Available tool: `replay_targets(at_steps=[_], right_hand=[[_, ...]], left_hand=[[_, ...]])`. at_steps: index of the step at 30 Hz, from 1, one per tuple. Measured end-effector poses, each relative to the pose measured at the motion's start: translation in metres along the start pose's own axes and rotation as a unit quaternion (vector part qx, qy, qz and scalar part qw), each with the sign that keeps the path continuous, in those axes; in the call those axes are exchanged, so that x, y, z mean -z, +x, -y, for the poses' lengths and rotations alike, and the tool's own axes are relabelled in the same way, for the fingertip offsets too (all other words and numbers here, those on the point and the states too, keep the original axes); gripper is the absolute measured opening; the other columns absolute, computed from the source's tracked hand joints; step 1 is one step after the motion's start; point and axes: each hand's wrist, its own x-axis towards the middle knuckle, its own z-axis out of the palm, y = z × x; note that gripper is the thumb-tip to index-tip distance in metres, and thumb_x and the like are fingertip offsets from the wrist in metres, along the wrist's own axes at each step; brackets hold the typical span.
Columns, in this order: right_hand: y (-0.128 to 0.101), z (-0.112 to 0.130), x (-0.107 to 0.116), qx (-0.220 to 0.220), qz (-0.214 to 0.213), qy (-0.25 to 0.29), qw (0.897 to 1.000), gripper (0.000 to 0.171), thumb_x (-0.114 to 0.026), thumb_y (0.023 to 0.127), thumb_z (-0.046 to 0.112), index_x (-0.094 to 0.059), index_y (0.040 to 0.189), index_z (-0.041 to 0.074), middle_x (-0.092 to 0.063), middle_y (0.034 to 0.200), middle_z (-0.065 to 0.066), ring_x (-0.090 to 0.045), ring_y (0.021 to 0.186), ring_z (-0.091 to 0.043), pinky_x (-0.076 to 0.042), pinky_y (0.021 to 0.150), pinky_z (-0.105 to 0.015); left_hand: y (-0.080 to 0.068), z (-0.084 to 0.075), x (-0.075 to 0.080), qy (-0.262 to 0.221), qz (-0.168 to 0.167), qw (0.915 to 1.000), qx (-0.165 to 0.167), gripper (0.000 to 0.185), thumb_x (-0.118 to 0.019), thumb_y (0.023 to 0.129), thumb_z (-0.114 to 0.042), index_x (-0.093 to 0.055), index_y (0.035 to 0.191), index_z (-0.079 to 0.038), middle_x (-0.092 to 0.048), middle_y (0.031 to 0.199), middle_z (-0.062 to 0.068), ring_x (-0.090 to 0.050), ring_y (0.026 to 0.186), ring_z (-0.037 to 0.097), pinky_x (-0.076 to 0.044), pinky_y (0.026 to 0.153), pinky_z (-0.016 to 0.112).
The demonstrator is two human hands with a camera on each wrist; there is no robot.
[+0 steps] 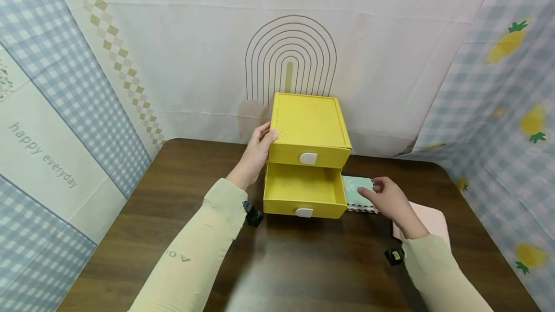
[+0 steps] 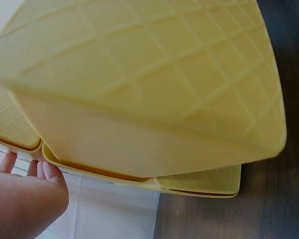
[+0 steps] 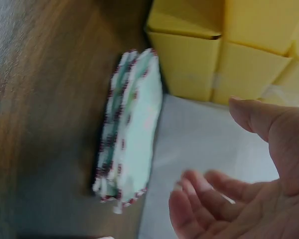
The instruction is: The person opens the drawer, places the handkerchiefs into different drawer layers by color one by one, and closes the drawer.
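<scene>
A yellow two-drawer box (image 1: 310, 119) stands on the table, its lower drawer (image 1: 303, 189) pulled out and its upper one pushed in. The inner floor of the lower drawer shows bare. My left hand (image 1: 256, 155) rests against the box's left side, thumb at the top front corner; in the left wrist view the fingertips touch its yellow edge. Right of the box lies a stack of folded pale green cloths (image 1: 357, 189) with dark-and-white stitched edges. Just above the stack hovers my right hand (image 1: 390, 199), fingers loosely bent; the right wrist view shows it apart from the cloths (image 3: 139, 134).
A pale pink flat item (image 1: 433, 220) lies on the table, partly hidden under my right forearm. Behind the box hangs a white patterned cloth (image 1: 195, 61). Checked cloths hang at both sides. Brown tabletop (image 1: 295, 264) extends in front of the box.
</scene>
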Motion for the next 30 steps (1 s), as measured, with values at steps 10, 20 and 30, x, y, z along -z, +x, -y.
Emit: replay_targets(at_steps=[10, 20, 30], right_hand=[[0.020, -0.010, -0.018, -0.062, 0.033, -0.036, 0.997, 0.106, -0.061, 0.086, 0.060, -0.013, 0.148, -0.012, -0.023, 0.145, -0.039, -0.028, 0.130, -0.053, -0.032, 0.098, -0.065], [0.026, -0.023, -0.022, -0.080, 0.036, 0.016, 0.996, 0.101, -0.060, 0.091, 0.050, -0.007, 0.146, -0.016, -0.023, 0.143, -0.040, -0.030, 0.129, -0.051, -0.033, 0.099, -0.063], [0.036, -0.028, -0.028, -0.125, -0.006, -0.035, 0.992, 0.093, -0.065, 0.089, 0.043, -0.018, 0.140, -0.020, -0.032, 0.130, -0.043, -0.036, 0.118, -0.054, -0.036, 0.095, -0.063]], left_hand=[[0.000, 0.001, 0.001, -0.002, 0.000, 1.0000, 0.001, 0.061, -0.052, 0.096, -0.051, -0.030, 0.148, -0.027, -0.034, 0.147, -0.002, -0.040, 0.128, 0.016, -0.032, 0.108, 0.036], [0.001, 0.001, 0.001, -0.013, 0.007, 0.9999, 0.001, 0.061, -0.053, 0.096, -0.050, -0.030, 0.148, -0.027, -0.033, 0.147, -0.001, -0.040, 0.128, 0.017, -0.032, 0.107, 0.036], [-0.003, -0.010, 0.001, -0.010, 0.020, 0.9994, 0.026, 0.059, -0.049, 0.101, -0.039, -0.025, 0.151, -0.021, -0.028, 0.152, 0.003, -0.037, 0.132, 0.019, -0.031, 0.108, 0.035]])
